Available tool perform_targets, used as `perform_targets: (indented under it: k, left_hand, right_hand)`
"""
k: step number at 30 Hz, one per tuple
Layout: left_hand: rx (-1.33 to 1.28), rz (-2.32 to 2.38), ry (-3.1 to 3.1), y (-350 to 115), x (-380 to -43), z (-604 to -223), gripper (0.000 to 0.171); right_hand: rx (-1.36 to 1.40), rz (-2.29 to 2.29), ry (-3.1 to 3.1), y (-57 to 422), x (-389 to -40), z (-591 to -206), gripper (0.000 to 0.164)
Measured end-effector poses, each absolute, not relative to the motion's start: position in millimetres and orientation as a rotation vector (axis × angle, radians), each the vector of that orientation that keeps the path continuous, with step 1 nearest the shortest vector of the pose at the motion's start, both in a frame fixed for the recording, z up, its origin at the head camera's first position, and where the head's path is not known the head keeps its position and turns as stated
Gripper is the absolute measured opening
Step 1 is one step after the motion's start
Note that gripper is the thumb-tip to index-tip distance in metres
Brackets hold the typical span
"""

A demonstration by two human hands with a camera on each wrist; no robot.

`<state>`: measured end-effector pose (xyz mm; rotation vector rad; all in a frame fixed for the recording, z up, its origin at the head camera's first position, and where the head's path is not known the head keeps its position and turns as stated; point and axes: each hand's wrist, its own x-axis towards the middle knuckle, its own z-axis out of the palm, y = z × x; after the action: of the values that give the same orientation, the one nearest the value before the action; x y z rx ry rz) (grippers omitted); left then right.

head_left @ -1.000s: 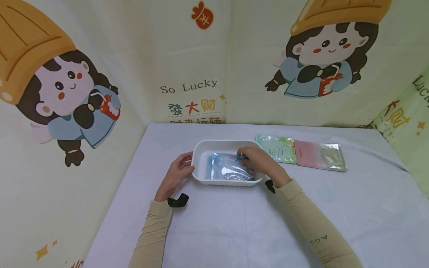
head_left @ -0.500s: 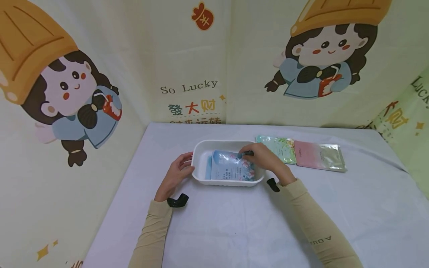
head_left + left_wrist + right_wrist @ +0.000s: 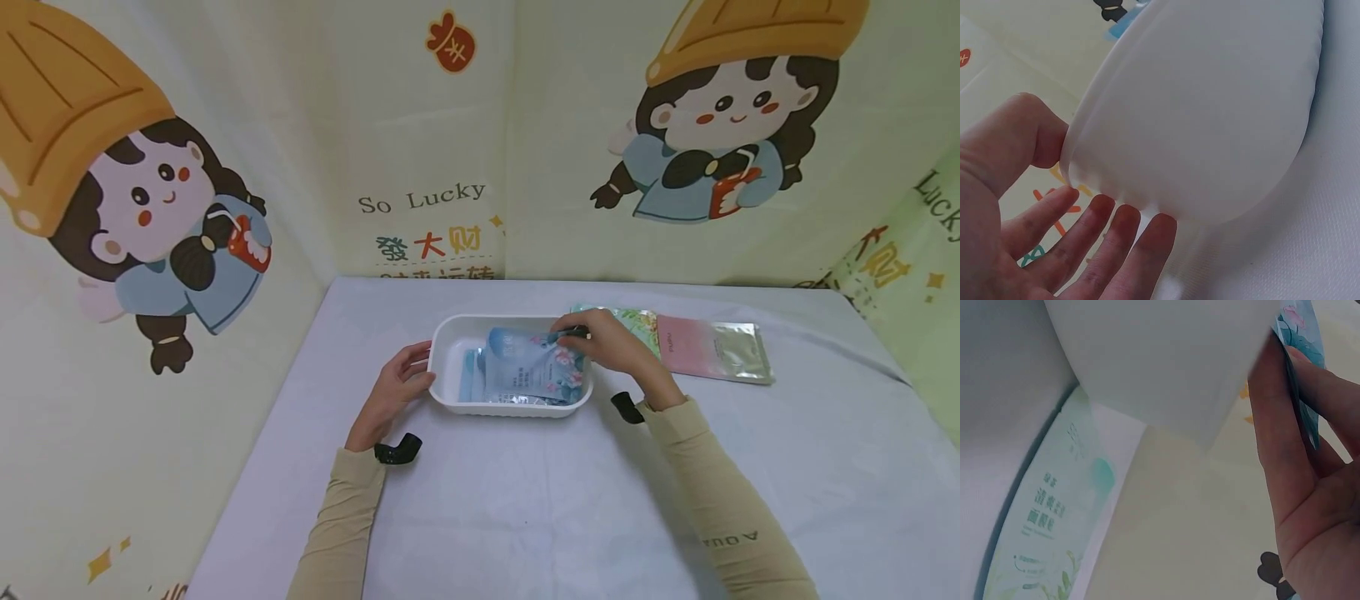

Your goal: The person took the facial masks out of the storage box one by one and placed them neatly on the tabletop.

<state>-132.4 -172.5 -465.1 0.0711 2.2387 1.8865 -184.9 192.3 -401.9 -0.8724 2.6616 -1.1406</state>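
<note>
A white plastic tray [image 3: 450, 367] stands on the table with blue face mask packets in it. My right hand [image 3: 607, 340] pinches the top right corner of the uppermost blue face mask packet [image 3: 525, 362], whose upper end is raised and tilted over the tray. In the right wrist view, thumb and fingers clasp this packet [image 3: 1302, 347] from both sides. Under it, part of another blue packet [image 3: 467, 375] shows at the left. My left hand [image 3: 393, 392] touches the tray's left end, its fingers fairly straight; in the left wrist view, fingertips and thumb meet the tray's outer wall [image 3: 1197, 119] and rim.
Right of the tray lie a green face mask packet [image 3: 637, 323], partly covered by my right hand, and a pink and silver packet [image 3: 712, 348]. A white cloth covers the table [image 3: 495, 500]. A printed curtain [image 3: 555, 167] hangs behind and at both sides.
My right hand has moved up and to the right, now lifting the uppermost blue packet's corner, so the packet has shifted right and tilted. The left hand and tray stay put.
</note>
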Motion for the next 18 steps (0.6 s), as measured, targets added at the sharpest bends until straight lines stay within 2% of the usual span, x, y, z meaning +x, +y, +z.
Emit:
perform_targets:
  k: [18]
  left_hand:
    - [0.053, 1.882, 2.248, -174, -135, -465, 0.057]
  right_hand:
    - [-0.720, -1.214, 2.737, 210, -184, -374, 0.019]
